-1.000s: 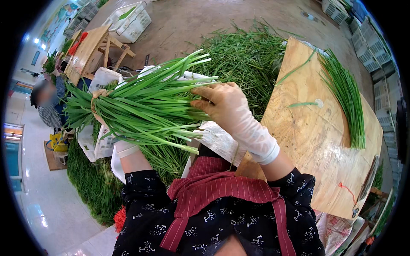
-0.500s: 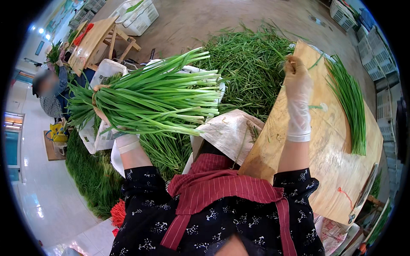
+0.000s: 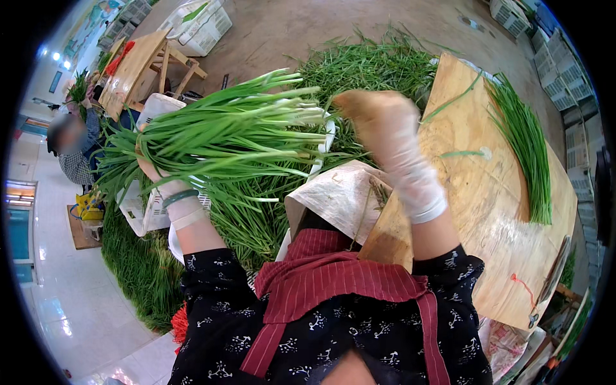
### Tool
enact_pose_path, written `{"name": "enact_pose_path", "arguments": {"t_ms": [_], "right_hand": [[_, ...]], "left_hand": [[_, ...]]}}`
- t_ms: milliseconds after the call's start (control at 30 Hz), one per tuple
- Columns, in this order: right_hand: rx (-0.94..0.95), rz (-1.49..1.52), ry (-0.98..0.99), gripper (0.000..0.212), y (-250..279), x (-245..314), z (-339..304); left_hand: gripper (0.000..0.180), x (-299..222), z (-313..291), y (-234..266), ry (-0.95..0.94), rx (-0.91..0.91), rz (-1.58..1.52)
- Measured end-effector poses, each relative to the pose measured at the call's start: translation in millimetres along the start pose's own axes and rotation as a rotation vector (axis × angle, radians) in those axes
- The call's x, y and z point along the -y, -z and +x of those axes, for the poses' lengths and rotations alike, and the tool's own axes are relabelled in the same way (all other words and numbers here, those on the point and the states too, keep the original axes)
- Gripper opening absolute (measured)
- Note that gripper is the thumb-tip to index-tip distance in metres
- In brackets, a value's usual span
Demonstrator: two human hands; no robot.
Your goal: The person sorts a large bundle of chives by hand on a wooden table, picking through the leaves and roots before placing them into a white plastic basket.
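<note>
My left hand (image 3: 150,169), in a pale glove with a green bangle at the wrist, is closed around the leaf end of a big bunch of garlic chives (image 3: 231,131). Most of its fingers are hidden behind the leaves. The pale stem ends of the bunch fan out to the right. Close to those ends, my gloved right hand (image 3: 378,119) is in the air, its fingers smeared by motion. On the wooden board (image 3: 475,199) at the right lies a neat row of chives (image 3: 529,154), with a single loose stalk (image 3: 463,153) to its left.
Loose green trimmings (image 3: 372,64) are heaped beyond the board. A white crate (image 3: 144,215) stands under the bunch, and more chives (image 3: 138,276) lie on the floor at left. A co-worker (image 3: 77,147) is at the far left near another wooden table (image 3: 131,70).
My right hand has swung left from over the board toward the stem ends. The bunch in my left hand has shifted slightly left. A stalk now lies across the board's upper edge.
</note>
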State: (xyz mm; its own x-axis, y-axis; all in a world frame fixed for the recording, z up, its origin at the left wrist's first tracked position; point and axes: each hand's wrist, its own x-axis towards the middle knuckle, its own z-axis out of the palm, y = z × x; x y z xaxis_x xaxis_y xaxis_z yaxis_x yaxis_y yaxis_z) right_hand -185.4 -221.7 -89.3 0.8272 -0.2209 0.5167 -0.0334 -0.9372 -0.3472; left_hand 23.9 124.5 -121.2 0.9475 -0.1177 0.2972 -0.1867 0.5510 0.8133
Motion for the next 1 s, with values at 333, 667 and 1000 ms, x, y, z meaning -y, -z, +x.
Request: {"name": "enact_pose_path", "arguments": {"t_ms": [333,667,1000], "right_hand": [[0.159,-0.402,-0.989,0.050,-17,-140,-90],[0.279,0.280,-0.623,0.029,4,-81,-51],[0.683,0.330,-0.846,0.034,139,-72,-193]], "left_hand": [[0.041,-15,52,-49,0.024,-0.262,0.036],[0.042,-9,72,-174,-0.004,0.052,0.124],[0.040,41,43,-328,0.127,-0.002,0.008]]}}
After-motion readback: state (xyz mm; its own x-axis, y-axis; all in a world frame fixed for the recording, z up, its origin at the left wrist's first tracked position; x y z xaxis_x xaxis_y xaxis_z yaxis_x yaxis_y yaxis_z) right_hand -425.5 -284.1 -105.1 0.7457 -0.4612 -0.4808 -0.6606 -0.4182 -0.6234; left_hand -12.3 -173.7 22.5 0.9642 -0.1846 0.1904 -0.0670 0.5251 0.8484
